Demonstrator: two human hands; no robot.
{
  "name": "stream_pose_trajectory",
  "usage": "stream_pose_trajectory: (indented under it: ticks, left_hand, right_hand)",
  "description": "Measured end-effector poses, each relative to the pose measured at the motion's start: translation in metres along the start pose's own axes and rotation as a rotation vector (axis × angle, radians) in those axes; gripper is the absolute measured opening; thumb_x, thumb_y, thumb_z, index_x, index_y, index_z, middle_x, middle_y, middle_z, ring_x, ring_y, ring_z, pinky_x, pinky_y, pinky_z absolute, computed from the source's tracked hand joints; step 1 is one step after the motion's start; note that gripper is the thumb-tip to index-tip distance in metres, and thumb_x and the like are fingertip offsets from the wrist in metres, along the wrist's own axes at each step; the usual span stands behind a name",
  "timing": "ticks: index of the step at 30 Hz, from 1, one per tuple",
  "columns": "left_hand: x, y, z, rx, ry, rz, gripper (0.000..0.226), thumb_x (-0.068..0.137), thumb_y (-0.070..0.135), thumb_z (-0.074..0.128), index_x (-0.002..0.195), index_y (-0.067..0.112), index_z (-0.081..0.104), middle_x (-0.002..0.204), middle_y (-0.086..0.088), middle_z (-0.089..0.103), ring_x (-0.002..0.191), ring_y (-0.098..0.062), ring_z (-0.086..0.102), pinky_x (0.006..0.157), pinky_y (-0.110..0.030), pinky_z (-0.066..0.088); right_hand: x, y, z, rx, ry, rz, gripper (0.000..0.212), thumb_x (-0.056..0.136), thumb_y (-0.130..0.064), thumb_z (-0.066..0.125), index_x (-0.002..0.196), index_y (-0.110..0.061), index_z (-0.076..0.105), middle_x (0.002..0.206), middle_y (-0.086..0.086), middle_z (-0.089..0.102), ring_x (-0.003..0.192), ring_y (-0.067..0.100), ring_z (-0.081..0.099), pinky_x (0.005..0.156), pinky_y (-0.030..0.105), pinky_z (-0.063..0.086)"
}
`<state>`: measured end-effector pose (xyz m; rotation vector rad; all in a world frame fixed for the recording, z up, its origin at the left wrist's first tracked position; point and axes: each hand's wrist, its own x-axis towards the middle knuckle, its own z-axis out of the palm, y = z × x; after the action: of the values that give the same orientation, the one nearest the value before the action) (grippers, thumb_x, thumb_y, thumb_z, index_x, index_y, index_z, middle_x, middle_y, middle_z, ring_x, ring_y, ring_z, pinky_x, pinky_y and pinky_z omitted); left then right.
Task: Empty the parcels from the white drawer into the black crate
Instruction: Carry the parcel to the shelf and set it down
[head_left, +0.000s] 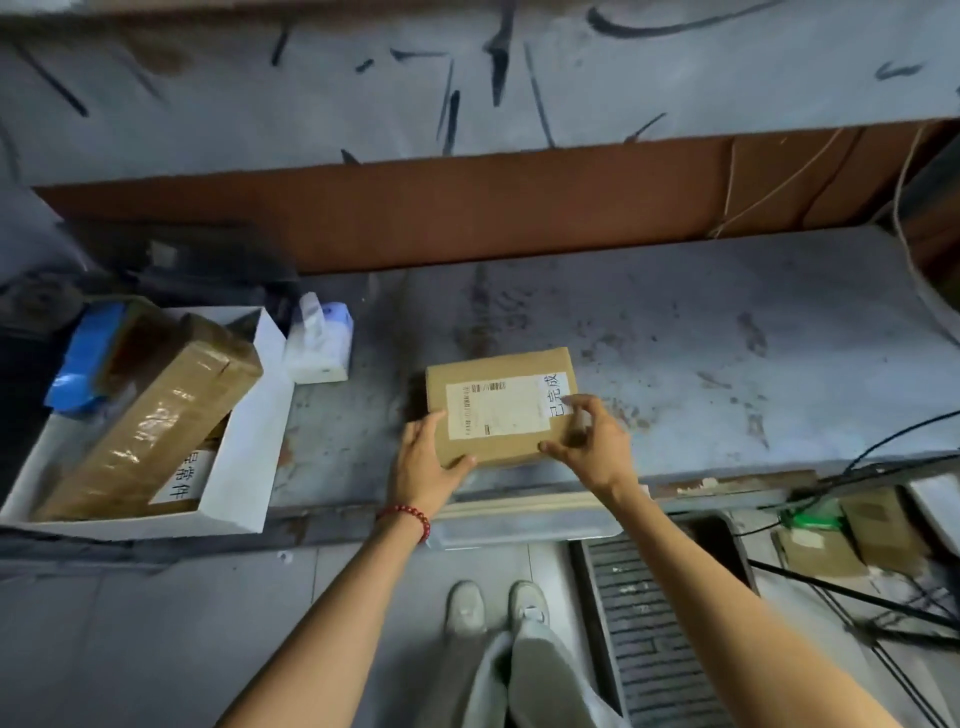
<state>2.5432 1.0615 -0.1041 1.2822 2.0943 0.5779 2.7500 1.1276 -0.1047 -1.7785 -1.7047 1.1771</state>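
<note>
Parcel (498, 410) on or just above table (727, 364), at front edge, long axis left-right. Left hand (428, 457) clasps near-left corner, right hand (587, 441) pinches near-right corner, fingers curled. Drawer (244, 415) far left, taped box (156, 415) inside. Slatted crate (649, 623), likely target, on floor down-right; right hand nearer.
</note>
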Motion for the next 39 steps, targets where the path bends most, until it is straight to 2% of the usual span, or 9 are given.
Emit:
stream_pose_trajectory:
  ticks: [5,8,10,14,17,20,24,27,39]
  left_hand:
    - [0.012,0.002,0.008,0.039,0.016,0.028,0.050,0.083,0.033,0.068,0.130,0.025,0.051,0.137,0.001,0.044,0.114,-0.023,0.055,0.087,-0.033,0.049]
    - [0.019,-0.005,0.003,0.109,-0.080,0.053,0.058,0.082,0.049,0.059,0.136,0.036,0.042,0.142,0.004,0.041,0.121,-0.023,0.051,0.095,-0.042,0.047]
    - [0.020,-0.007,-0.002,0.290,-0.145,0.075,0.064,0.084,0.055,0.050,0.143,0.041,0.030,0.150,0.005,0.033,0.131,-0.027,0.040,0.101,-0.046,0.041]
    - [0.013,-0.011,-0.009,0.560,-0.111,0.132,0.064,0.092,0.051,0.047,0.149,0.039,0.020,0.156,0.005,0.023,0.137,-0.027,0.027,0.103,-0.045,0.036]
    - [0.012,-0.014,-0.009,0.554,-0.080,0.161,0.061,0.091,0.050,0.048,0.147,0.037,0.026,0.153,0.005,0.029,0.132,-0.025,0.033,0.099,-0.041,0.037]
    - [0.007,-0.014,-0.010,0.483,-0.019,0.193,0.054,0.090,0.049,0.052,0.139,0.030,0.039,0.145,0.006,0.039,0.125,-0.024,0.041,0.092,-0.039,0.040]
    - [-0.012,-0.023,-0.018,0.416,0.032,0.167,0.050,0.091,0.048,0.050,0.135,0.025,0.043,0.139,0.001,0.046,0.122,-0.023,0.046,0.093,-0.039,0.043]
    - [-0.034,-0.040,-0.021,0.422,0.038,0.126,0.047,0.093,0.046,0.049,0.134,0.024,0.045,0.135,0.000,0.052,0.120,-0.024,0.049,0.093,-0.040,0.042]
    - [-0.107,-0.062,0.035,0.622,-0.175,-0.089,0.051,0.094,0.052,0.040,0.139,0.028,0.037,0.137,0.007,0.051,0.123,-0.017,0.048,0.092,-0.035,0.039]
  right_hand:
    - [0.013,0.002,0.003,-0.085,-0.011,-0.005,0.053,0.078,-0.021,0.080,0.125,-0.015,0.058,0.126,0.010,0.055,0.108,0.028,0.058,0.094,0.027,0.044]
    - [0.018,0.000,-0.002,-0.229,-0.044,-0.029,0.054,0.080,-0.036,0.076,0.129,-0.023,0.057,0.137,0.004,0.050,0.108,0.025,0.061,0.093,0.037,0.051]
    - [0.016,-0.002,-0.007,-0.363,-0.074,-0.021,0.056,0.081,-0.046,0.072,0.132,-0.030,0.054,0.141,0.002,0.047,0.118,0.027,0.054,0.091,0.044,0.053]
    - [0.012,-0.010,-0.007,-0.526,-0.046,-0.024,0.057,0.083,-0.048,0.069,0.135,-0.031,0.054,0.137,0.001,0.046,0.126,0.030,0.040,0.093,0.042,0.048]
    - [0.009,-0.013,0.000,-0.629,0.016,-0.060,0.052,0.086,-0.047,0.066,0.132,-0.025,0.056,0.134,0.001,0.047,0.121,0.028,0.041,0.088,0.037,0.048]
    - [-0.005,-0.005,0.003,-0.616,0.031,-0.078,0.054,0.087,-0.047,0.063,0.133,-0.022,0.050,0.134,0.004,0.049,0.121,0.030,0.044,0.094,0.038,0.044]
    - [-0.045,0.019,0.001,-0.531,0.039,0.064,0.058,0.087,-0.051,0.062,0.134,-0.022,0.042,0.134,0.003,0.050,0.121,0.028,0.046,0.092,0.042,0.048]
    - [-0.064,0.034,0.001,-0.577,-0.027,0.119,0.061,0.088,-0.057,0.057,0.137,-0.025,0.042,0.137,0.002,0.051,0.126,0.029,0.044,0.098,0.040,0.043]
    - [-0.084,0.078,-0.023,-0.742,-0.190,0.061,0.056,0.089,-0.065,0.047,0.135,-0.032,0.047,0.142,-0.005,0.047,0.133,0.020,0.040,0.106,0.038,0.036]
